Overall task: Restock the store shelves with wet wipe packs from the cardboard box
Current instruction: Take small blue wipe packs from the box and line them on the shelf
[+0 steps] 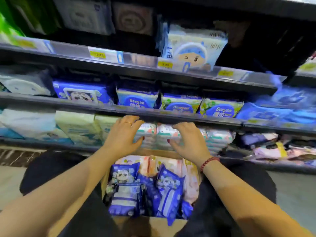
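Note:
A cardboard box [159,152] sits on the floor between my knees. It holds blue panda-print wet wipe packs [125,189] and pale pink packs [189,182]. Just beyond it, on the lowest shelf, stand stacks of white-and-pink wet wipe packs [154,132]. My left hand [122,135] grips the left stack, fingers over its top and thumb against its front. My right hand [187,140] holds the neighbouring stack [165,131] the same way. The fingertips of both hands are partly hidden under the shelf edge above.
The dark shelf edge [171,115] hangs right over my fingers. Blue and green Deeyeo packs [181,105] fill the shelf above, cream packs [77,127] stand to the left, and loose mixed packs [266,147] lie to the right. Price tags line the upper rails.

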{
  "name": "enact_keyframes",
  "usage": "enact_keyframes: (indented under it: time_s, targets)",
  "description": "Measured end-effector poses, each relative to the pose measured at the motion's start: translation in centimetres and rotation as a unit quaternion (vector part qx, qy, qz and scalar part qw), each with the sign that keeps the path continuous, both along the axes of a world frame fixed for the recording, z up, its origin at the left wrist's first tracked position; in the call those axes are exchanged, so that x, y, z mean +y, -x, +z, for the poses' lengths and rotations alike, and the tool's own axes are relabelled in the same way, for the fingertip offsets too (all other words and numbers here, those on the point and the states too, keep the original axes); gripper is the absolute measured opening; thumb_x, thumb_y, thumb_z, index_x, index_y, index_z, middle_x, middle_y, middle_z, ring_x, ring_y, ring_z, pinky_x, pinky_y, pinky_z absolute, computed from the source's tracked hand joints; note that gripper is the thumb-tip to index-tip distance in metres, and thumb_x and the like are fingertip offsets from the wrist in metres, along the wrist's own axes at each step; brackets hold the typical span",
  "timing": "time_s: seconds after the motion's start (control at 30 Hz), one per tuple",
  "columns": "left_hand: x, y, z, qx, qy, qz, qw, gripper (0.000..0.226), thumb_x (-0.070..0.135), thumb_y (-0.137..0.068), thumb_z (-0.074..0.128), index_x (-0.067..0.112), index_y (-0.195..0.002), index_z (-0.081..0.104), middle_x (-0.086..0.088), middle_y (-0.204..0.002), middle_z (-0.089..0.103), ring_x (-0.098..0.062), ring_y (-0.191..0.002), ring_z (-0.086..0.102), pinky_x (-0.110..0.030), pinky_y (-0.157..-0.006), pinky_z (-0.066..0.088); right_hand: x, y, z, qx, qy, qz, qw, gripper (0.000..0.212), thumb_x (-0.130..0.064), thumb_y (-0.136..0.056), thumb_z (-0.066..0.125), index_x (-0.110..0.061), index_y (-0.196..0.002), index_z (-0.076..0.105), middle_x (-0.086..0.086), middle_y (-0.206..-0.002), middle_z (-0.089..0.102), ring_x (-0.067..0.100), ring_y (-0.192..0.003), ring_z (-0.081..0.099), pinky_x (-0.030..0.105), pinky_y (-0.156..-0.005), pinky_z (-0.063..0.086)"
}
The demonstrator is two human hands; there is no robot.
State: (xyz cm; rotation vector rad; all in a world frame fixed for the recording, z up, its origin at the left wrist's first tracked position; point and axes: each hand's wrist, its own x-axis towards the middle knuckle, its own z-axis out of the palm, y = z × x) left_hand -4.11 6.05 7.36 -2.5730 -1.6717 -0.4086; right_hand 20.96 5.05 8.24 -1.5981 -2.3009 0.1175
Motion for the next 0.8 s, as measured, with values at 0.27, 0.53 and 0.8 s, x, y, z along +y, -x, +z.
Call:
enact_keyframes:
  time_s: [0.27, 0.53, 0.8]
  targets:
    - [-2.9, 1.0, -9.7, 0.009, 0.129, 0.05, 0.99, 0.057, 0.049, -0.075, 0.046, 0.01, -0.113, 0.065, -0.014, -0.11, 0.066, -0.036, -0.1, 0.063, -0.041, -0.079, 0.05, -2.4, 1.0, -9.0, 0.027, 0.174, -0.026, 0.984, 0.05, -0.044, -0.083, 0.056, -0.014, -0.122, 0.058, 0.01, -0.118, 0.059, 0.031, -0.115, 0.049, 0.039, -0.095, 0.041]
    - [-6.9, 5.4, -15.7, -0.036, 0.228, 0.162, 0.959, 0.062, 0.047, -0.072, 0.058, 0.012, -0.123, 0.059, -0.011, -0.121, 0.061, -0.036, -0.105, 0.058, -0.041, -0.08, 0.048, -1.8, 5.7, -15.5, 0.07, 0.309, -0.04, 0.947, 0.044, -0.033, -0.084, 0.065, -0.018, -0.125, 0.056, 0.005, -0.121, 0.058, 0.025, -0.118, 0.046, 0.035, -0.099, 0.039]
    - [-7.0, 7.7, -17.2, -0.128, 0.281, 0.254, 0.917, 0.072, 0.059, -0.073, 0.051, 0.015, -0.131, 0.049, -0.01, -0.128, 0.053, -0.035, -0.114, 0.049, -0.044, -0.09, 0.046, -1.1, 11.2, -20.6, 0.216, 0.485, -0.112, 0.84, 0.053, -0.025, -0.083, 0.073, -0.011, -0.128, 0.05, 0.008, -0.129, 0.053, 0.025, -0.12, 0.052, 0.035, -0.099, 0.044]
